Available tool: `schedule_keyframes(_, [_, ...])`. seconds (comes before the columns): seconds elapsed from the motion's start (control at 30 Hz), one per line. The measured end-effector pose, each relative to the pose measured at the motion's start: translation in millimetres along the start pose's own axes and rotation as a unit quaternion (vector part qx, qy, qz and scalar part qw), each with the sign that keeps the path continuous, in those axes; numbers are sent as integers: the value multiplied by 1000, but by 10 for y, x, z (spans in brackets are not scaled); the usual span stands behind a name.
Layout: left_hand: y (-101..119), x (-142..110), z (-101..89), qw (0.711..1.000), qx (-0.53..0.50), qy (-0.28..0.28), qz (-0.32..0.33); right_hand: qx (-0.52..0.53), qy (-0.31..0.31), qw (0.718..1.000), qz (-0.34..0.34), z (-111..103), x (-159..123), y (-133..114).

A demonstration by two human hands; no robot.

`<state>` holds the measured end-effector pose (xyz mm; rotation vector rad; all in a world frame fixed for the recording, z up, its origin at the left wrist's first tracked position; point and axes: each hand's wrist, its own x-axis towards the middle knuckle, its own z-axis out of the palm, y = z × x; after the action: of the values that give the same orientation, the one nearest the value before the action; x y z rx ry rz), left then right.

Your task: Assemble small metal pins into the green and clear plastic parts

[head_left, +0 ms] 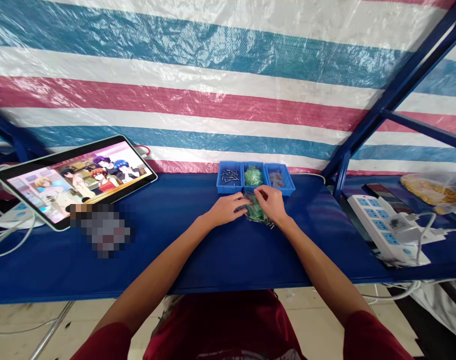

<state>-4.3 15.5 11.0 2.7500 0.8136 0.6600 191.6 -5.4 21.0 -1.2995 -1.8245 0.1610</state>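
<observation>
A pile of small green pieces with metal screws [258,212] among them lies on the blue table in front of three joined blue bins. My left hand [228,208] rests at the pile's left side, its fingers spread and reaching over the green pieces. Over the pile's right side, my right hand [272,204] has thumb and fingers drawn together in a pinch; what is between them is hidden. The left bin [230,189] holds loose screws, the middle one green pieces [253,176], the right one small greyish parts [276,178].
A tablet [81,180] showing a cartoon leans at the left, with cables behind it. A blurred-out patch [106,230] lies below it. On the right are a white power strip [381,225] with chargers, a blue metal frame [363,125] and a plastic bag of yellow items [434,190].
</observation>
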Motion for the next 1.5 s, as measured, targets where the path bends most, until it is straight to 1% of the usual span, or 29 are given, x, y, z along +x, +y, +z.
schedule_keyframes(0.17, [114,2,99,995,67,-22,68,0,26,1000,15,-15,6,7])
schedule_keyframes(0.37, [142,6,183,989,105,22,101,2,25,1000,9,4,-9,-7])
schedule_keyframes(0.53, [148,18,200,982,125,63,128,-1,26,1000,7,6,-13,-23])
schedule_keyframes(0.63, [150,29,197,979,132,72,141,-2,25,1000,8,11,-17,-34])
schedule_keyframes(0.87, [178,43,231,977,127,98,142,0,21,1000,8,8,-18,-41])
schedule_keyframes(1.03, [172,51,297,980,127,71,135,-2,20,1000,9,5,-16,-48])
schedule_keyframes(1.3, [147,41,270,983,132,45,118,-5,12,1000,13,12,-19,-39])
schedule_keyframes(1.5, [133,46,292,985,126,33,111,2,16,1000,14,7,-20,-68])
